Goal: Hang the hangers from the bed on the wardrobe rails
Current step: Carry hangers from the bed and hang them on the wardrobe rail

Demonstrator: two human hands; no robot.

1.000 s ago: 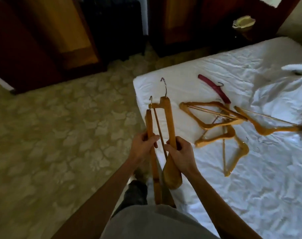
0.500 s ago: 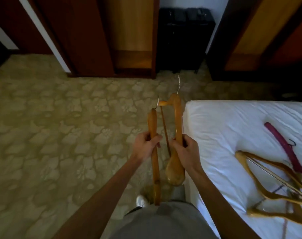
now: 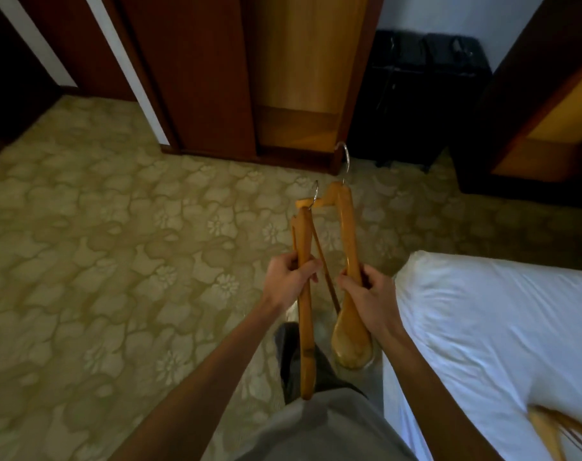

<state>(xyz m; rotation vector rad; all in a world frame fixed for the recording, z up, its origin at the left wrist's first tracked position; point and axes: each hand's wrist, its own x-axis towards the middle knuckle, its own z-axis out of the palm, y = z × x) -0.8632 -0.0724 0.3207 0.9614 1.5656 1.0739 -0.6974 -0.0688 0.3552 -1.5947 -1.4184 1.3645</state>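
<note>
I hold two wooden hangers upright in front of me, over the floor. My left hand [image 3: 288, 281] grips the thin hanger [image 3: 305, 327], whose small hook points up. My right hand [image 3: 369, 294] grips the thicker hanger [image 3: 347, 247], with its wire hook reaching toward the wardrobe. A thin bar runs slantwise between the two hangers. The open wardrobe [image 3: 299, 78] stands ahead; no rail shows in it. At the lower right edge, wooden hangers [image 3: 555, 430] lie on the white bed [image 3: 499, 327], mostly cut off.
A patterned beige carpet [image 3: 116, 261] covers the floor between me and the wardrobe. A black suitcase [image 3: 422, 94] stands right of the open compartment, and another wooden unit [image 3: 549, 111] sits at the far right. A dark doorway [image 3: 6, 71] is at the far left.
My view has swung left, away from the bed and toward the wardrobe, which now looks nearer. The hangers on the bed have slid almost out of frame. Both hands keep their grips.
</note>
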